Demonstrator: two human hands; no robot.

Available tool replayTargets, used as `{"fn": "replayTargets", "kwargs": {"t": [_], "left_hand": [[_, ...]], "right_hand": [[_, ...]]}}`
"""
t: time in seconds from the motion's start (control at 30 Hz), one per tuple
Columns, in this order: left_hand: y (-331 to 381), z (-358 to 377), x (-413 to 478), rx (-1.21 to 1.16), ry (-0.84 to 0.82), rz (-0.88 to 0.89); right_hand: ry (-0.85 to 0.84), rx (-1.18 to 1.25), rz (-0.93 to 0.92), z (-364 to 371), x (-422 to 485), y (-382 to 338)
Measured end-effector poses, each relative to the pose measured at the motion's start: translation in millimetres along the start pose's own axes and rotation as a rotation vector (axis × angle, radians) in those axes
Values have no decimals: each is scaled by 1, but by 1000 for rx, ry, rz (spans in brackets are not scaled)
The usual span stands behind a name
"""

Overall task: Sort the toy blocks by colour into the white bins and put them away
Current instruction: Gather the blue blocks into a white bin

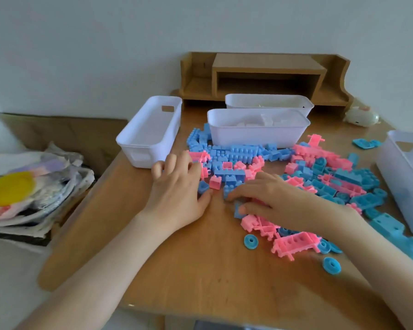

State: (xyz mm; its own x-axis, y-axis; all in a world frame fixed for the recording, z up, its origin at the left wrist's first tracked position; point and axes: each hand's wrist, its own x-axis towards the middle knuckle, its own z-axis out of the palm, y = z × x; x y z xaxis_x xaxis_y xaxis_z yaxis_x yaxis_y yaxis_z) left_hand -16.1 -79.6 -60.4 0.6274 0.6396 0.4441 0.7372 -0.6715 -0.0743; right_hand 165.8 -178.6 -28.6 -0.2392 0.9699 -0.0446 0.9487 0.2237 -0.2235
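**Pink and blue lie mixed, bins waiting**

The wooden table (pixel 200 270) carries everything. The middle bin (pixel 255 139) holds only white pieces. Left of it an empty bin (pixel 150 132) stands ready, likely kept within reach for one colour. The blocks (pixel 236 160) sprawl unsorted in front of the middle bin. There too, the left hand (pixel 179 186) lies spread on pink pieces, gripping nothing. The right hand (pixel 272 198) curls over a blue block (pixel 237 212); whether it grips, I cannot tell.

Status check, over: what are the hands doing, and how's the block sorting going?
Left hand open on pink blocks. Right hand touching blue blocks, grip unclear. Colours mixed on table; left bin empty. Nothing blocking.
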Motion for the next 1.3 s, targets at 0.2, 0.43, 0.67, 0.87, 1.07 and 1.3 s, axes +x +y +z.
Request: {"fn": "replayTargets", "kwargs": {"t": [0.2, 0.43, 0.67, 0.87, 1.07, 1.3], "left_hand": [[2, 5, -1, -88, 84, 10], [12, 2, -5, -227, 145, 122], [16, 9, -6, -292, 137, 236], [15, 10, -6, -204, 93, 317], [15, 11, -5, -155, 110, 287], [16, 13, -7, -213, 123, 263]], "right_hand": [[20, -56, -33, 1, -2, 1], [212, 14, 10, 4, -10, 10], [349, 173, 161, -9, -17, 25], [395, 220, 286, -11, -19, 34], [332, 233, 138, -1, -15, 24], [309, 143, 130, 11, 4, 17]]}}
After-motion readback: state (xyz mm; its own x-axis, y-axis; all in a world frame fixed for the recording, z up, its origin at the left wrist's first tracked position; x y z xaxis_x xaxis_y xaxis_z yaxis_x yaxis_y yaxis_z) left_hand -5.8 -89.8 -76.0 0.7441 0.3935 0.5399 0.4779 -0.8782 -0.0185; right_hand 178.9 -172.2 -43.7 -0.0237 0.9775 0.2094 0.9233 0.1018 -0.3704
